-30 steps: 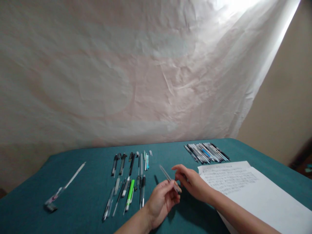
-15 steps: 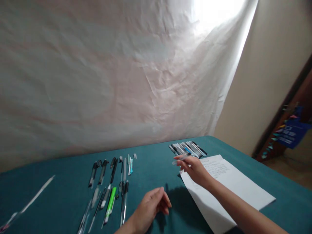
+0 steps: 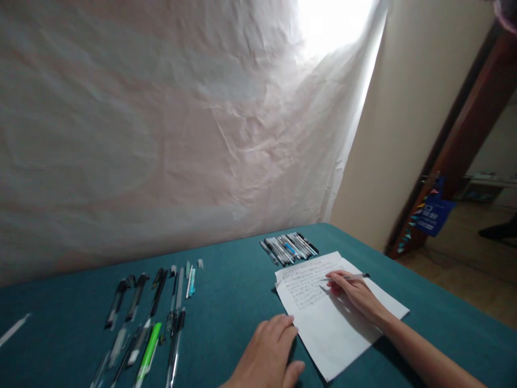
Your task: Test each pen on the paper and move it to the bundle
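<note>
A slim pen (image 3: 357,276) with a dark end is held by my right hand (image 3: 355,299), which is closed around it over the written sheet (image 3: 323,337). Its light tip points left, toward the rows of handwriting; I cannot tell whether it touches the paper. My left hand (image 3: 269,350) is palm down with fingers stretched out and thumb apart, its fingertips at the left edge of the sheet. Nothing shows in that hand. A second white sheet (image 3: 393,309) lies partly under the written one.
Behind the paper, several pens (image 3: 288,249) lie side by side in a row. More pens and caps spread over the left of the green tabletop (image 3: 230,291), among them a bright green pen (image 3: 149,353). A pale hanging sheet (image 3: 181,134) stands behind the table.
My right hand has come down from the air with the pen, over the paper. My left hand has uncurled and moved to the paper's edge. The view has turned right.
</note>
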A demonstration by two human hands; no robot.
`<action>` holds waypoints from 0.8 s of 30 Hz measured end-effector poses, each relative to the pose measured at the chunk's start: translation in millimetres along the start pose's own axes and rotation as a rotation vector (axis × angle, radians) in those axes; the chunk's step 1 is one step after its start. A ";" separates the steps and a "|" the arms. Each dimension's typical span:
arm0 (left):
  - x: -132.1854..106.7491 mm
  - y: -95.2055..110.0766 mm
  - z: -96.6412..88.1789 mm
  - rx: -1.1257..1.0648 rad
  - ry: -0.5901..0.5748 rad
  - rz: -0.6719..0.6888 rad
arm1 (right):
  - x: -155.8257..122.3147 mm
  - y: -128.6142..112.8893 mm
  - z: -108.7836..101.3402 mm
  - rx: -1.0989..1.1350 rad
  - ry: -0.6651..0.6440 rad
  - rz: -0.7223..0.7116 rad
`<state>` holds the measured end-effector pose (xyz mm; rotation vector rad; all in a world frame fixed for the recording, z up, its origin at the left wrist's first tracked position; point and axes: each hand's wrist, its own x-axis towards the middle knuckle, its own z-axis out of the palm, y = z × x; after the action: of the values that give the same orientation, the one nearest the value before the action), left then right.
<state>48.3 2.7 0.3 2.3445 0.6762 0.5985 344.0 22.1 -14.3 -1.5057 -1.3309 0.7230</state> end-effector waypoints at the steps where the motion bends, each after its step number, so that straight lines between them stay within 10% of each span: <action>1: 4.1 1.2 2.5 0.064 -0.058 -0.005 | -0.2 3.5 -0.3 -0.034 0.005 -0.013; 7: 11.9 -1.4 6.5 0.320 -0.255 -0.010 | 0.9 19.2 -2.8 -0.131 0.030 -0.100; 24: 8.2 -3.8 7.3 0.334 -0.233 -0.006 | 0.2 28.9 -4.3 -0.248 0.137 -0.126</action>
<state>57.4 7.1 -5.4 2.6639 0.7179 0.2133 359.1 22.8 -39.3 -1.6171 -1.4346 0.3780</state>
